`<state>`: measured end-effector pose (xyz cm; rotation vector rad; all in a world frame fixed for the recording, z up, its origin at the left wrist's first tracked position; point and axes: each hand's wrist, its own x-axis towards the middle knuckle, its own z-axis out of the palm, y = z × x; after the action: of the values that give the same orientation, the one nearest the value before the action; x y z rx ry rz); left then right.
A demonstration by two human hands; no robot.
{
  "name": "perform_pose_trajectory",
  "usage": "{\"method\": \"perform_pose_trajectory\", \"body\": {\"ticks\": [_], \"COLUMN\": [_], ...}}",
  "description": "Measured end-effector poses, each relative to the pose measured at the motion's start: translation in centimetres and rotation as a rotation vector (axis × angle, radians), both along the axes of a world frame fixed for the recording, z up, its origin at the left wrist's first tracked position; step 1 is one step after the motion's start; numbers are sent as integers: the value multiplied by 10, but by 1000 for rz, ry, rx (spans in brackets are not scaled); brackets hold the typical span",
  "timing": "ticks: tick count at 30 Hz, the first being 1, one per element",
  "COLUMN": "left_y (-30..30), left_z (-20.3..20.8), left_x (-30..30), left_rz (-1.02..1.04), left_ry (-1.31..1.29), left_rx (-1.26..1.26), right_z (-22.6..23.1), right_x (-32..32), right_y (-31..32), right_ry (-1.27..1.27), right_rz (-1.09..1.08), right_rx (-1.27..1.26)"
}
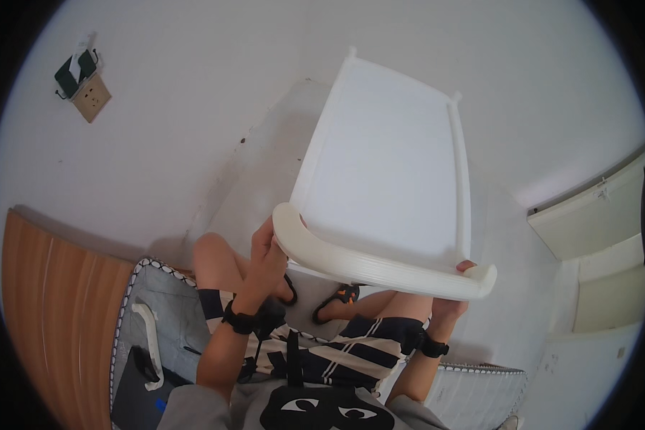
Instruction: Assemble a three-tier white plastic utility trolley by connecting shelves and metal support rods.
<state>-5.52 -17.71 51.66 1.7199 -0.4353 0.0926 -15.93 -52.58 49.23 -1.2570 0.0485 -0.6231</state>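
A large white panel (387, 150) with a raised frame along its sides extends away from me over my knees. Along its near end runs a ribbed, cream-white curved rail (380, 265), with ends that bend round. My left hand (267, 259) grips the rail's left end, fingers partly hidden behind it. At the right end, my right hand (449, 307) holds the rail from below, and a fingertip shows above the edge. Whether the rail is fully seated on the panel I cannot tell.
A similar curved white rail (149, 344) lies on the grey mattress (168, 294) to my left, beside a dark flat item (132, 398). A wooden board (68, 308) borders it. A wall socket (92, 99) is at upper left, white cabinets (588, 222) at right.
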Motion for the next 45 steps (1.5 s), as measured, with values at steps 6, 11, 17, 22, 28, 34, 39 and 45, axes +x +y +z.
{"method": "perform_pose_trajectory", "body": {"ticks": [6, 11, 17, 22, 28, 34, 39, 45], "left_y": [11, -7, -30, -28, -33, -13, 3, -7], "left_z": [0, 77, 77, 59, 58, 18, -25, -17], "left_x": [-10, -12, -13, -15, -19, -13, 11, 7], "left_rz": [42, 88, 202, 249, 346, 289, 221, 305], "left_ry": [-23, 154, 306, 140, 218, 94, -45, 14], "left_rx": [318, 640, 451, 367, 461, 191, -107, -16], "right_z": [21, 31, 62, 41, 42, 38, 33, 40], "right_x": [-13, -19, -19, -6, 8, 20, 30, 25], "right_y": [2, 1, 17, 28, 40, 43, 39, 40], "right_ry": [70, 194, 51, 3, 8, -110, -206, -169], "right_rz": [-19, 23, -102, -271, -371, -539, -497, -418], "right_rx": [28, 58, -113, -272, -406, -496, -480, -328]}}
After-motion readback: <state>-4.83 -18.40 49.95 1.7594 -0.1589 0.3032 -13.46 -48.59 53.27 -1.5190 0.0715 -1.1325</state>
